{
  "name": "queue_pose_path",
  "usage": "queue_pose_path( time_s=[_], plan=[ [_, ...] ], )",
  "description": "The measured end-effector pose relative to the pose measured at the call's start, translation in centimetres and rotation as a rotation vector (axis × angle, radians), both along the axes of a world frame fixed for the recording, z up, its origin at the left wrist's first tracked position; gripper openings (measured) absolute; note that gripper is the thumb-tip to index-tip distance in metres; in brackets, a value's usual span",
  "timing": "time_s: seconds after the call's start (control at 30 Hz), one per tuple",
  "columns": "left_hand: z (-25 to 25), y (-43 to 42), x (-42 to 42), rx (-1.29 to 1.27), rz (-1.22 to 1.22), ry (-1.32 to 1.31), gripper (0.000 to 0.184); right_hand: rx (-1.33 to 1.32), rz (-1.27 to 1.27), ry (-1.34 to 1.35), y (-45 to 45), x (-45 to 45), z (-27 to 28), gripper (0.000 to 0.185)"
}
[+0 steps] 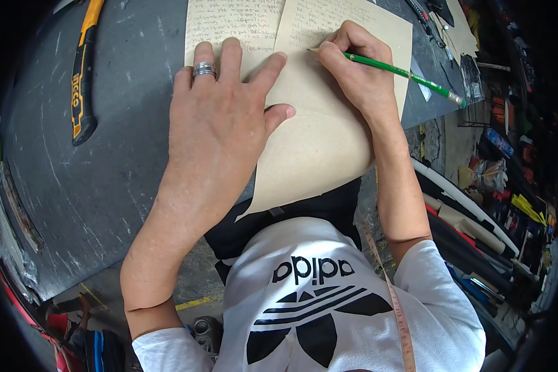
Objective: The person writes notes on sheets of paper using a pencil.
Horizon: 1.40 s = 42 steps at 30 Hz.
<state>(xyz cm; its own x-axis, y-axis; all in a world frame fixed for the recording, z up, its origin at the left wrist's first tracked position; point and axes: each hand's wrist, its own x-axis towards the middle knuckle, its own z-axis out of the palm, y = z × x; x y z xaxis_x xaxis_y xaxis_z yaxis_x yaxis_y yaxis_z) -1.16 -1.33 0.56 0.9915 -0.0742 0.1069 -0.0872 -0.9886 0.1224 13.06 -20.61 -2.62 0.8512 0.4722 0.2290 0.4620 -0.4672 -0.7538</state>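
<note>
One pencil point(387, 65), green, sharpened, slanting across the sheet point(319, 139); its point is at the paper below a handwritten line, the metal-banded end sticking out to my right. My right hand point(363, 71) is clamped on it close to the point, thumb and fingers pinched together, knuckles curled, forearm running back over the sheet's right side.

Sheet is tan, smooth, thin; its near end bows in a broad curve past the table edge, one corner pointed. It overlaps a second page point(229, 22) of the same tan, ruled off in close pencil-grey lines, wording too small to read.

My left hand point(220, 118) lies palm down on the papers, fingers spread apart and gripping nothing, thumb out toward the middle. Banded metal ring point(204, 70) on the ring finger.

Table point(74, 204): dark grey, hard, scored with pale scratches. Left on it, a knife point(82, 93), yellow and black handle, slightly bent in outline. Against my white shirt point(310, 279), black print, hangs a narrow measuring tape point(400, 316).
</note>
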Motion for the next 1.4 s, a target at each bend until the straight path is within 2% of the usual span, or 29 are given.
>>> queue_pose_path(
  time_s=[0.33,0.47,0.83,1.13,1.4],
  plan=[
    [0.0,0.0,-0.1,0.048,0.012,0.013,0.062,-0.003,-0.041,0.015,-1.1,-0.1,-0.2,0.022],
    [0.3,-0.1,0.2,0.036,0.011,0.028,0.062,0.139,-0.061,0.022,-0.6,-0.4,-0.4,0.026],
    [0.4,-0.1,0.1,0.024,0.012,0.034,0.062,0.083,-0.064,-0.056,-0.7,-0.6,-0.5,0.025],
    [0.4,-0.2,0.0,0.019,0.012,0.032,0.062,0.109,-0.06,-0.021,-0.8,-0.7,-0.6,0.025],
    [0.0,-0.1,-0.1,0.037,0.007,0.016,0.062,-0.033,-0.048,0.016,-1.2,-0.9,0.2,0.023]
  ],
)
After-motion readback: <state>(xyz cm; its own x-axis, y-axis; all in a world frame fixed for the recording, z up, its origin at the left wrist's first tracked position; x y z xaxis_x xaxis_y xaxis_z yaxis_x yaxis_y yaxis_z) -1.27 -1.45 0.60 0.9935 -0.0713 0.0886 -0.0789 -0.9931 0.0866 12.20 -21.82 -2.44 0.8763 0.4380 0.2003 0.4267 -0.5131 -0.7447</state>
